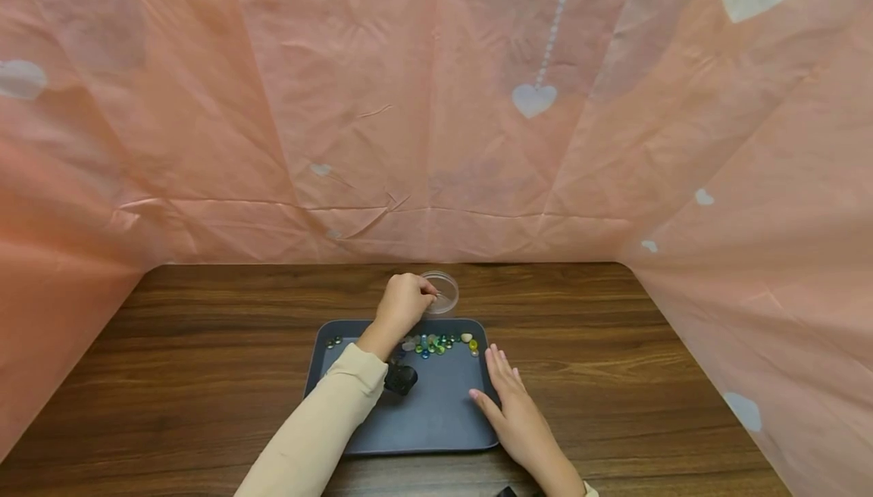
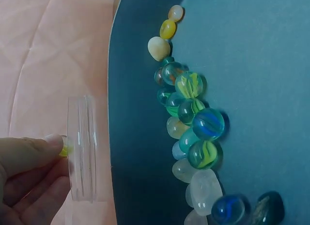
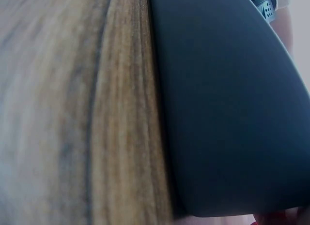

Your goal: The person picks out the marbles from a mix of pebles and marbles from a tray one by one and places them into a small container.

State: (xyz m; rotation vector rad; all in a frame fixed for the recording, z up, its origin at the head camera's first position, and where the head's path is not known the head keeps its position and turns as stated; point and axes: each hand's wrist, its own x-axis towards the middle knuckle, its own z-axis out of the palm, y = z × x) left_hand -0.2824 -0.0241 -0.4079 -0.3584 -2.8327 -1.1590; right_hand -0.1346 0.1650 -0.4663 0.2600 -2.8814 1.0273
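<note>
My left hand (image 1: 402, 305) reaches over the far rim of a grey tray (image 1: 436, 414) to a round clear dish (image 1: 448, 282). Thumb and fingers pinch a small yellow glass marble (image 2: 63, 146), seen in the left wrist view right at the dish wall (image 2: 80, 152); part of it is hidden by the fingers. Along the tray's far side lies a row of glass marbles (image 2: 208, 124) and smooth pebbles (image 2: 158, 48). My right hand (image 1: 525, 417) rests at the tray's right edge, fingers straight and thumb over the rim.
Two or three small marbles (image 1: 334, 342) lie in the tray's far left corner. A wooden table (image 1: 204, 361) carries tray and dish. Pink cloth (image 1: 382, 141) with white hearts hangs behind and at both sides. A black wrist camera (image 1: 401, 379) sits under my left wrist, above the tray.
</note>
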